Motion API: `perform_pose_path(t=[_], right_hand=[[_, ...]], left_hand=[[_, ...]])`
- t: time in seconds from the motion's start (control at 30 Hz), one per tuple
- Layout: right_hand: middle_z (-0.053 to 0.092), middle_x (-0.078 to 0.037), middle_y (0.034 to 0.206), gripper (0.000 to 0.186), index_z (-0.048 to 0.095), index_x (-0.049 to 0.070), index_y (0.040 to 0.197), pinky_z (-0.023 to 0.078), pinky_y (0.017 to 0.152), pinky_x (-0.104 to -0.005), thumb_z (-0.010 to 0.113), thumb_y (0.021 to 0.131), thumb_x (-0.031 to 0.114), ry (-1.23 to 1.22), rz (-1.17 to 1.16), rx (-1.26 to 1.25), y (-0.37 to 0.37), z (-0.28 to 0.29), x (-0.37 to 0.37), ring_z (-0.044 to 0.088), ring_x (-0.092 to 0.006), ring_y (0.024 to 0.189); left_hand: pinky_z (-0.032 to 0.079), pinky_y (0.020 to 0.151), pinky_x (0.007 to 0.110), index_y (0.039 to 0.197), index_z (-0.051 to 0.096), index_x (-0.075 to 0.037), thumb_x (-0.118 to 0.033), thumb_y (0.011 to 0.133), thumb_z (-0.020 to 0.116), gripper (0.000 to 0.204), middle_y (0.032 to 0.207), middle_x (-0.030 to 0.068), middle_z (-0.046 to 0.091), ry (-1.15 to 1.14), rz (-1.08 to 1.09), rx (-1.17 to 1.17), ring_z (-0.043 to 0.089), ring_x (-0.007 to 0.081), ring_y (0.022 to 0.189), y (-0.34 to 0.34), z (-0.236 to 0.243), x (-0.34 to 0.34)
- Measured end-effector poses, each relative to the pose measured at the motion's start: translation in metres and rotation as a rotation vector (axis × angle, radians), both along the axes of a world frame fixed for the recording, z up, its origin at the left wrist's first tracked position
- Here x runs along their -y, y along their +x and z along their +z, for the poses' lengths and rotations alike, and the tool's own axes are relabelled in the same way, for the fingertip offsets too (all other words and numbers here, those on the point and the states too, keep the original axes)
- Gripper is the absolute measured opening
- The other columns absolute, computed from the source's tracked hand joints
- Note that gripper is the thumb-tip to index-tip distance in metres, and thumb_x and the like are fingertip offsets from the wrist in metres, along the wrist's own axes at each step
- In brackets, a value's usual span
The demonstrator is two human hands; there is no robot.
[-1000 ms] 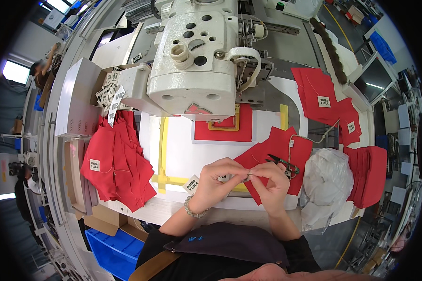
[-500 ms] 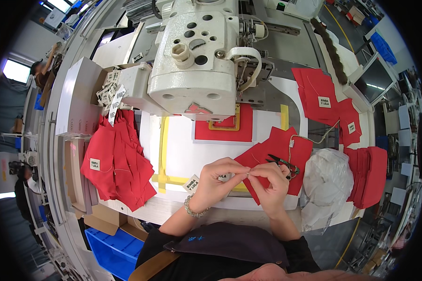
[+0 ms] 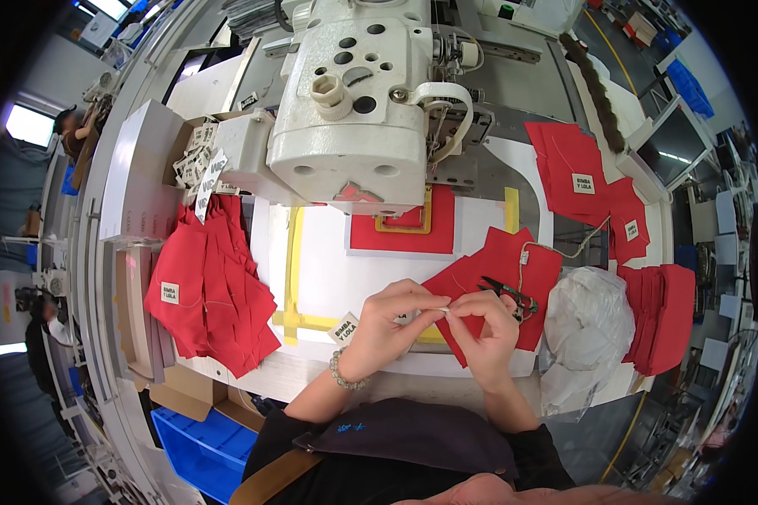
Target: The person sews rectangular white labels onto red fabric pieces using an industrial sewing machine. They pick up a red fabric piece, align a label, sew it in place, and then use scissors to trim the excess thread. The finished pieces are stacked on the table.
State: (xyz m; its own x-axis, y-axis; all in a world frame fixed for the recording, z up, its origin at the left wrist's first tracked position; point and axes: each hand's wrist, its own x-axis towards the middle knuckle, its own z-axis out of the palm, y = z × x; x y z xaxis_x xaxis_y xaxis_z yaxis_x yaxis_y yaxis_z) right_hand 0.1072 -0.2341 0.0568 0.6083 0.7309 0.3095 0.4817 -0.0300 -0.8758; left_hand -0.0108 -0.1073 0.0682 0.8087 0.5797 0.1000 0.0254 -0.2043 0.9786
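My left hand (image 3: 387, 330) and my right hand (image 3: 488, 330) meet fingertip to fingertip over the table's front. Both pinch a small pale piece (image 3: 443, 309), mostly hidden by the fingers, so its kind is unclear. A white label (image 3: 344, 329) with black print lies by my left wrist, and another shows partly behind that hand. Right beside my right hand, black-handled thread snips (image 3: 507, 294) rest on red fabric pieces (image 3: 541, 271). Ahead, a red fabric piece (image 3: 403, 240) lies under the white sewing machine head (image 3: 345, 143), with a yellow frame (image 3: 429, 212) on it.
A heap of red pieces with sewn labels (image 3: 202, 286) lies left, below a box of loose labels (image 3: 147, 172). To the right are a clear plastic bag (image 3: 589, 316), stacked red fabric (image 3: 661, 316) and labelled red pieces (image 3: 568, 168). A blue crate (image 3: 202, 450) stands at lower left.
My fingertips have shifted slightly, and a bit more of the pale piece shows between them. The things on the table have stayed put.
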Motion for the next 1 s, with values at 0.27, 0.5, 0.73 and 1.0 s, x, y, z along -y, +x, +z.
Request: perform_pose_path(t=[0.27,0.5,0.73,1.0], right_hand=[[0.068,0.001,0.086,0.017,0.066,0.01,0.084,0.031,0.083,-0.0295,0.075,0.074,-0.001,0.021,-0.001,-0.206,-0.002,-0.007,-0.002,0.062,-0.0111,0.081],[0.068,0.001,0.085,0.017,0.066,0.01,0.085,0.031,0.084,-0.0289,0.075,0.074,0.0,0.035,-0.002,-0.306,-0.002,-0.012,-0.002,0.062,-0.0095,0.081],[0.07,0.001,0.085,0.017,0.068,0.009,0.09,0.03,0.084,-0.0292,0.076,0.075,0.005,-0.034,0.0,-0.337,0.001,-0.012,-0.003,0.061,-0.0083,0.078],[0.07,0.002,0.085,0.012,0.069,0.012,0.087,0.029,0.083,-0.0301,0.076,0.077,0.009,-0.085,0.014,-0.262,0.003,-0.013,-0.002,0.06,-0.0085,0.076]], left_hand=[[0.051,0.07,0.028,0.095,0.073,-0.002,0.002,0.078,0.073,0.018,0.084,0.0087,0.068,0.07,0.009,-0.028,0.065,0.0174,0.078,0.001,-0.003,0.0],[0.052,0.071,0.029,0.092,0.072,-0.001,0.003,0.078,0.072,0.015,0.084,0.0095,0.068,0.099,-0.011,-0.07,0.065,0.019,0.078,0.001,-0.003,-0.002],[0.052,0.072,0.028,0.092,0.071,-0.001,0.002,0.079,0.071,0.013,0.085,0.0098,0.068,0.104,0.002,-0.084,0.065,0.0192,0.079,0.002,-0.003,-0.002],[0.052,0.072,0.028,0.092,0.072,-0.001,0.002,0.079,0.071,0.013,0.085,0.0097,0.068,0.099,0.006,-0.086,0.065,0.0188,0.079,0.002,-0.003,-0.002]])
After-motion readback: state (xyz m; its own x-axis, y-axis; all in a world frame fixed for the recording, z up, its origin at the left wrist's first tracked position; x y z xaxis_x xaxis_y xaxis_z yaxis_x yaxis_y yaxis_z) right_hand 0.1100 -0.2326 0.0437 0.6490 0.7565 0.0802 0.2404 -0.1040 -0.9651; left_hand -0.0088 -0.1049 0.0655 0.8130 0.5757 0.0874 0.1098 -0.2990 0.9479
